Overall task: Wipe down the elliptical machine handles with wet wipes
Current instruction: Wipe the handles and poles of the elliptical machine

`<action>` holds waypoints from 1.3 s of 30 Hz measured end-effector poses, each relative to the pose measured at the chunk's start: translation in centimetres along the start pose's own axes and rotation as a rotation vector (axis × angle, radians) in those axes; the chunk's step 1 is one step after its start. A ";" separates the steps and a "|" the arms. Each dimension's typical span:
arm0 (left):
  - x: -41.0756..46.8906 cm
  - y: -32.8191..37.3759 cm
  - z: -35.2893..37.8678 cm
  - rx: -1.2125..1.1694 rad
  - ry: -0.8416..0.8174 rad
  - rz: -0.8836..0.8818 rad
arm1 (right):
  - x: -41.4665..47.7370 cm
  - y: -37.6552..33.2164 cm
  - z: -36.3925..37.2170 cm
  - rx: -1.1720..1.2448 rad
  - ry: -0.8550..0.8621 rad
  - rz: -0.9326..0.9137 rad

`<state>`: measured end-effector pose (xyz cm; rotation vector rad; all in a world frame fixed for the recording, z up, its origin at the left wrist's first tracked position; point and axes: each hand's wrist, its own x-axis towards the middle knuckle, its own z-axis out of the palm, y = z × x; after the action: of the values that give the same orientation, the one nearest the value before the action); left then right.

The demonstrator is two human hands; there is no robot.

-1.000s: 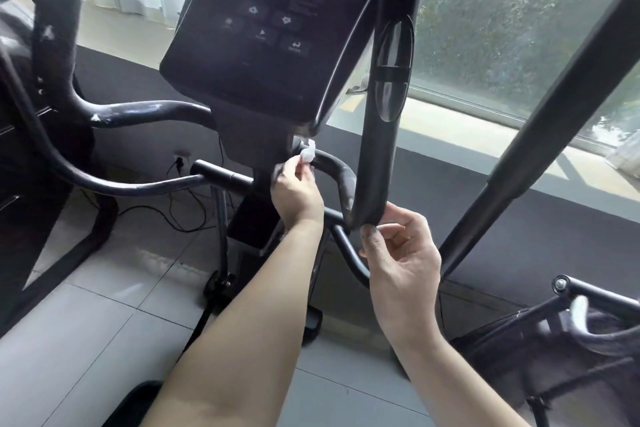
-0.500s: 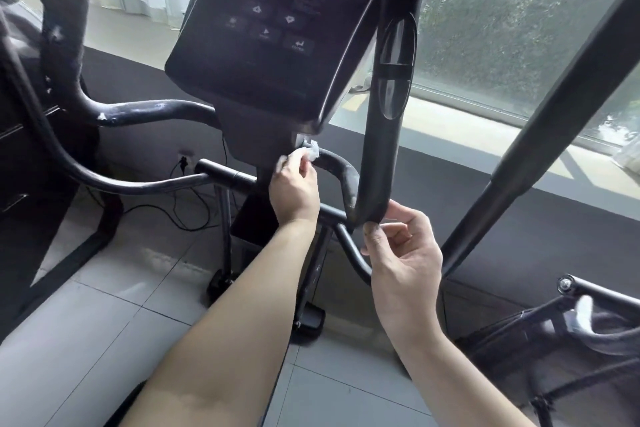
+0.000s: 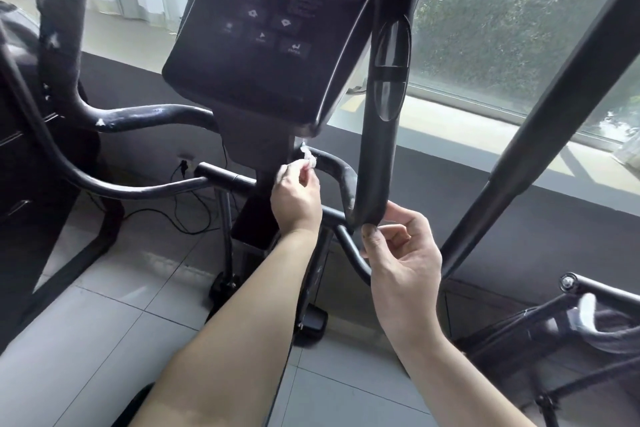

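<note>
My left hand [image 3: 294, 198] pinches a small crumpled white wet wipe [image 3: 309, 159] and holds it against the curved inner bar of the right fixed handle [image 3: 334, 170], just under the console. The upright part of that black handle [image 3: 382, 135] carries an oval sensor pad. My right hand [image 3: 401, 253] curls its fingers under the bend at the bottom of this upright, thumb on its near side. The left fixed handle [image 3: 138, 116] shows whitish smears and specks.
The dark console [image 3: 277, 28] with faint buttons hangs above my hands. A long swing arm [image 3: 540, 121] slants up at the right; another thick arm [image 3: 62, 28] stands at the left. Cables [image 3: 194, 215] lie on the tiled floor. Another black frame [image 3: 588, 322] sits at lower right. A window fills the back.
My left hand with the wipe has shifted slightly up along the inner bar toward the console. My right hand keeps its place at the handle's bend.
</note>
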<state>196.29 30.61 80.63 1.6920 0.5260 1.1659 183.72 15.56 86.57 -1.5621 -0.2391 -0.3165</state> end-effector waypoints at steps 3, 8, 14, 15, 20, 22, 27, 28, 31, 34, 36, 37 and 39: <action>0.0 0.7 1.1 -0.001 -0.006 0.019 | 0.0 0.0 -0.1 -0.008 -0.006 -0.005; -0.4 0.3 1.5 -0.028 -0.128 0.147 | 0.2 0.2 -0.1 -0.012 -0.011 -0.011; 0.7 0.0 0.2 -0.091 -0.005 0.005 | 0.1 0.5 0.2 0.011 -0.017 -0.021; 0.9 0.0 0.3 -0.079 0.024 -0.022 | 0.1 0.5 0.3 0.011 -0.014 -0.022; 1.0 -0.1 1.4 -0.041 0.035 -0.023 | 0.2 0.6 0.1 0.010 -0.018 -0.018; 0.7 0.0 1.3 -0.020 -0.038 0.030 | 0.2 0.6 0.2 0.015 -0.016 -0.017; 1.1 -0.4 -0.1 -0.071 -0.162 0.143 | 0.1 0.6 0.4 0.019 -0.013 -0.004; 1.5 -0.4 -0.2 -0.073 -0.126 0.098 | 0.1 0.5 0.4 0.020 -0.015 0.005; 1.5 0.4 0.4 -0.004 -0.057 0.076 | 0.0 0.5 0.3 0.020 -0.016 0.020; 1.0 1.3 0.9 0.028 -0.080 0.071 | 0.0 0.2 0.2 0.030 -0.022 0.027; 1.1 1.2 1.2 0.020 -0.093 0.080 | -0.1 0.0 0.2 0.027 -0.028 0.027; 1.1 1.3 1.3 0.012 -0.109 0.098 | -0.2 -0.1 0.2 0.023 -0.027 0.026; 1.1 1.5 1.5 0.009 -0.168 0.154 | -0.2 -0.1 0.3 0.029 -0.021 0.029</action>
<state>197.84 30.11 82.41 1.8444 0.3019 1.1177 183.52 15.89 86.63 -1.5393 -0.2369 -0.2728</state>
